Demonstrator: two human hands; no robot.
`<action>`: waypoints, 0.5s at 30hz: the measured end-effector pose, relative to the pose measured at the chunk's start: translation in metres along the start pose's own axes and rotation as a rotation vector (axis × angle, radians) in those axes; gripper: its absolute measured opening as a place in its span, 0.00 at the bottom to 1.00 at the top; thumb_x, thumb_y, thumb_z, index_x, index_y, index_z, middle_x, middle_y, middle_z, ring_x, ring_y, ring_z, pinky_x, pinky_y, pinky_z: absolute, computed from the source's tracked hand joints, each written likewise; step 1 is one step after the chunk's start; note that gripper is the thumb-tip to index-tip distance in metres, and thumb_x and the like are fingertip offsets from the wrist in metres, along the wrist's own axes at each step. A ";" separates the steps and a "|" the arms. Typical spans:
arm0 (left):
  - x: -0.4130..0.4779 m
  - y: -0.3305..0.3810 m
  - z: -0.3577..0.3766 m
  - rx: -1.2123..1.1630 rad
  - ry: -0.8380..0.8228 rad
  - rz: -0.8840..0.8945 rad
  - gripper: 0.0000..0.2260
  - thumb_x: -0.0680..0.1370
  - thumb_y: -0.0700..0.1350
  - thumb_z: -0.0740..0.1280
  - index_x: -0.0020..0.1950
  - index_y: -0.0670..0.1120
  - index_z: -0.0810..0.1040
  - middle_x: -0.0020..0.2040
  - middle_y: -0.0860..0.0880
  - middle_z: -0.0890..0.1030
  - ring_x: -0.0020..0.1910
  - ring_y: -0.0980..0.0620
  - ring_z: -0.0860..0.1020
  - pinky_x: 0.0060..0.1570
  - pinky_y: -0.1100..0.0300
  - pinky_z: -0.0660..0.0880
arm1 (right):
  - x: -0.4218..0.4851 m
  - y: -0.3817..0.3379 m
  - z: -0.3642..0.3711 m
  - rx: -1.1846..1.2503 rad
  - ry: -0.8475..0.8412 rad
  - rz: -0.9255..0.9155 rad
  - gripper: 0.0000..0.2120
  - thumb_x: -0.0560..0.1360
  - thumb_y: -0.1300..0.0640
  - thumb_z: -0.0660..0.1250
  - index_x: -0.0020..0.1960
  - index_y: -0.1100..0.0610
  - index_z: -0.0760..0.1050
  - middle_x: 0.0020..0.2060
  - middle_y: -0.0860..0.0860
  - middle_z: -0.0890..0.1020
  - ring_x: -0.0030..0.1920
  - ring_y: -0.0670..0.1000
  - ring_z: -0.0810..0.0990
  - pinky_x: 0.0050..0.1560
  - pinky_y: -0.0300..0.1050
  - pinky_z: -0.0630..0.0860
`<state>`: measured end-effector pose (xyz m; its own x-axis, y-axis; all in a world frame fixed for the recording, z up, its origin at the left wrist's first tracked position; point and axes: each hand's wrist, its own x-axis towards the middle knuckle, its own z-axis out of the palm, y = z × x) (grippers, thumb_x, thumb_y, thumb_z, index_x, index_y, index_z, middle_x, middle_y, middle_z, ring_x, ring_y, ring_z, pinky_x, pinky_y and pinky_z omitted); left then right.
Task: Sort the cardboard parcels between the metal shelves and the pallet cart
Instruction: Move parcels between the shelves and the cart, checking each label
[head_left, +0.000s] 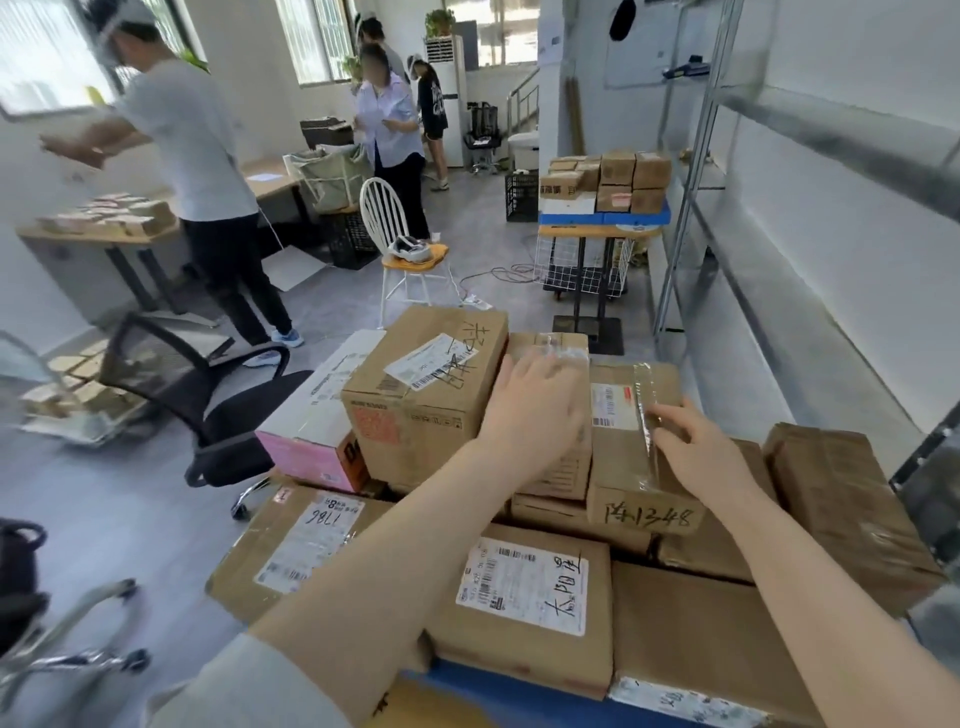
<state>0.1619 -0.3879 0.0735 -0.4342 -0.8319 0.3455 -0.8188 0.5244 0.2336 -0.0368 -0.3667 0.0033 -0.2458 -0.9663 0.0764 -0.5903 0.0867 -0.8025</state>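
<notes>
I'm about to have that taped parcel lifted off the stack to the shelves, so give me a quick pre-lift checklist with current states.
1. Left hand on a parcel: ok, it lies flat on the small taped box.
2. Right hand on the parcel marked 1348: ok, fingers rest on its taped top.
3. Firm grip: not ok, both hands lie open on top, nothing clasped.
4. Neighbour clearance: not ok, the tall labelled box stands tight against the left side.
5. Shelf space: ok, the metal shelves on the right look bare.
6. Parcel weight: cannot tell.
</notes>
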 end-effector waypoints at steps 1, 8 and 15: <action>-0.003 -0.012 -0.005 0.056 0.027 -0.030 0.19 0.76 0.44 0.58 0.67 0.48 0.70 0.70 0.46 0.68 0.73 0.44 0.57 0.72 0.41 0.46 | 0.001 -0.002 0.003 -0.009 0.002 0.000 0.19 0.77 0.55 0.60 0.67 0.46 0.69 0.74 0.50 0.58 0.71 0.52 0.62 0.65 0.45 0.60; -0.024 -0.071 -0.010 0.190 -0.043 -0.303 0.22 0.76 0.49 0.54 0.71 0.56 0.59 0.74 0.45 0.60 0.73 0.38 0.52 0.66 0.31 0.43 | 0.001 -0.012 0.014 0.026 0.030 0.011 0.19 0.76 0.55 0.61 0.67 0.45 0.69 0.75 0.51 0.55 0.71 0.53 0.62 0.66 0.48 0.60; -0.026 -0.078 -0.004 0.191 -0.018 -0.267 0.23 0.76 0.50 0.54 0.72 0.56 0.57 0.74 0.46 0.58 0.74 0.40 0.51 0.67 0.32 0.45 | 0.001 -0.010 0.017 -0.008 0.027 -0.023 0.21 0.76 0.56 0.61 0.69 0.48 0.66 0.75 0.51 0.53 0.72 0.51 0.59 0.61 0.40 0.57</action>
<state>0.2391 -0.4065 0.0500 -0.1997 -0.9394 0.2786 -0.9596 0.2450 0.1381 -0.0178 -0.3722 0.0010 -0.2532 -0.9610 0.1109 -0.6021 0.0668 -0.7956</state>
